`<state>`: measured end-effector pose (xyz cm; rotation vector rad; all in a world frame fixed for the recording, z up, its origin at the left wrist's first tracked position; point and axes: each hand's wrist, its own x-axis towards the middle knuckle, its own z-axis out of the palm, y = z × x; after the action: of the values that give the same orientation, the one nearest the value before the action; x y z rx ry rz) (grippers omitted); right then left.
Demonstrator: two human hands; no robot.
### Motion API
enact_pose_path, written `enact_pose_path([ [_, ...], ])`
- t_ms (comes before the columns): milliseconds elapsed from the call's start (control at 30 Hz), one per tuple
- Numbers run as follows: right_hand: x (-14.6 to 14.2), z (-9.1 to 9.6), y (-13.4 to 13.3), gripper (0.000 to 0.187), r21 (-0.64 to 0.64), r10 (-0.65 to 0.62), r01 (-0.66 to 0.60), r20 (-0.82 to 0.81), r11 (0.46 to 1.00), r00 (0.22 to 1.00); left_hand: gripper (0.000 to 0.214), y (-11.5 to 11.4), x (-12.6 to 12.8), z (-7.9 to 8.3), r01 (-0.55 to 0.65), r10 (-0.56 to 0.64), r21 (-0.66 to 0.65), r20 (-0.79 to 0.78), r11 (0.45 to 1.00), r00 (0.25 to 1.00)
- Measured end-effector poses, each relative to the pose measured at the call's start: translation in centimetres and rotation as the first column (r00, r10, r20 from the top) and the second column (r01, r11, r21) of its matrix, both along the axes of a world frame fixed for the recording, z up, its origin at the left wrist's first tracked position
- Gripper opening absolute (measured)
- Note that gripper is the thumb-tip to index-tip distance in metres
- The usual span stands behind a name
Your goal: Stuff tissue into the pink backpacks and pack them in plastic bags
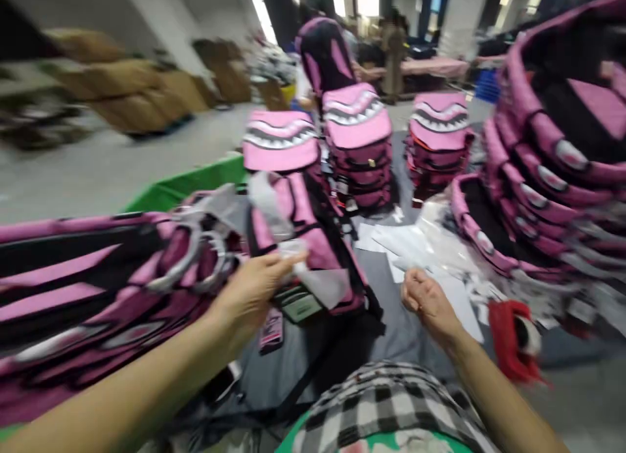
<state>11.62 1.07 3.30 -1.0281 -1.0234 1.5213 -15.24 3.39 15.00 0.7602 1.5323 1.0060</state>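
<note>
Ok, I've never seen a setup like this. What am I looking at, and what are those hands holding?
There's no machine: these are a person's own bare hands, in one picture from a camera worn on the head, looking forward and down. The left hand appears to pinch pale wrapping over a pink-and-black bag, which lies on a grey surface. The right hand is loosely curled by white sheets; blur hides whether it holds anything. Stacks of pink bags stand beyond, with more at both sides.
</note>
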Motion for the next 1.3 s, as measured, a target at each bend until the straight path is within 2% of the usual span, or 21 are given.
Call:
enact_pose_path([
  [67, -3.0, 5.7, 3.1, 0.045, 0.197, 0.241, -0.241, 0.026, 0.95, 0.97, 0.041, -0.2, -0.2, 0.4, -0.051, 0.049, 0.025, 0.056, 0.998, 0.997],
  [133, -6.1, 9.9, 5.3, 0.044, 0.326, 0.383, -0.408, 0.141, 0.853, 0.913, 0.044, 0.2, 0.3, 0.4, -0.066, 0.058, 0.054, 0.129, 0.996, 0.99],
  [167, -7.5, 11.2, 6.1, 0.045, 0.367, 0.414, -0.463, 0.208, 0.807, 0.886, 0.045, 0.3, 0.6, 0.4, -0.071, 0.059, 0.071, 0.164, 0.995, 0.985],
  [233, -9.7, 12.5, 7.5, 0.046, 0.406, 0.415, -0.532, 0.344, 0.743, 0.842, 0.043, 0.4, 0.9, 0.1, -0.069, 0.046, 0.101, 0.213, 0.993, 0.976],
  [300, -11.0, 12.4, 8.6, 0.045, 0.386, 0.39, -0.574, 0.457, 0.722, 0.799, 0.038, 0.4, 1.0, -0.2, -0.056, 0.024, 0.137, 0.225, 0.989, 0.974],
  [367, -11.6, 12.0, 9.5, 0.039, 0.354, 0.346, -0.591, 0.555, 0.725, 0.757, 0.03, 0.3, 0.8, -0.5, -0.041, 0.003, 0.167, 0.222, 0.985, 0.975],
  [533, -12.1, 12.1, 10.2, 0.021, 0.371, 0.129, -0.587, 0.759, 0.72, 0.638, 0.024, 0.5, 0.2, -1.3, -0.017, -0.03, 0.197, 0.232, 0.98, 0.972],
  [700, -13.0, 12.9, 10.3, 0.024, 0.274, 0.133, -0.589, 0.822, 0.76, 0.554, 0.025, 0.4, -0.1, -1.1, 0.014, -0.057, 0.184, 0.231, 0.983, 0.971],
  [833, -12.8, 12.9, 10.4, 0.024, 0.284, 0.128, -0.566, 0.806, 0.774, 0.579, 0.034, 0.3, -0.2, -0.6, -0.008, -0.044, 0.15, 0.343, 0.989, 0.938],
  [967, -11.2, 12.5, 9.8, 0.024, 0.244, 0.36, -0.622, 0.638, 0.744, 0.681, 0.036, 0.5, -0.2, -0.8, -0.078, 0.007, 0.139, 0.452, 0.987, 0.892],
  [1033, -10.7, 12.1, 9.1, 0.027, 0.237, 0.424, -0.619, 0.547, 0.749, 0.722, 0.03, 0.6, -0.2, -0.9, -0.075, 0.01, 0.114, 0.488, 0.991, 0.873],
  [1100, -10.7, 11.6, 8.4, 0.025, 0.267, 0.387, -0.579, 0.527, 0.77, 0.757, 0.022, 0.6, -0.1, -1.0, -0.07, 0.025, 0.065, 0.532, 0.995, 0.846],
  [1200, -11.8, 10.7, 7.7, 0.013, 0.393, 0.23, -0.504, 0.566, 0.769, 0.792, 0.015, 0.4, -0.1, -0.8, -0.1, 0.075, 0.011, 0.58, 0.995, 0.811],
  [1300, -13.1, 10.2, 7.6, 0.013, 0.457, 0.074, -0.459, 0.643, 0.762, 0.763, 0.016, 0.1, -0.3, -0.5, -0.081, 0.065, 0.002, 0.586, 0.997, 0.808],
])
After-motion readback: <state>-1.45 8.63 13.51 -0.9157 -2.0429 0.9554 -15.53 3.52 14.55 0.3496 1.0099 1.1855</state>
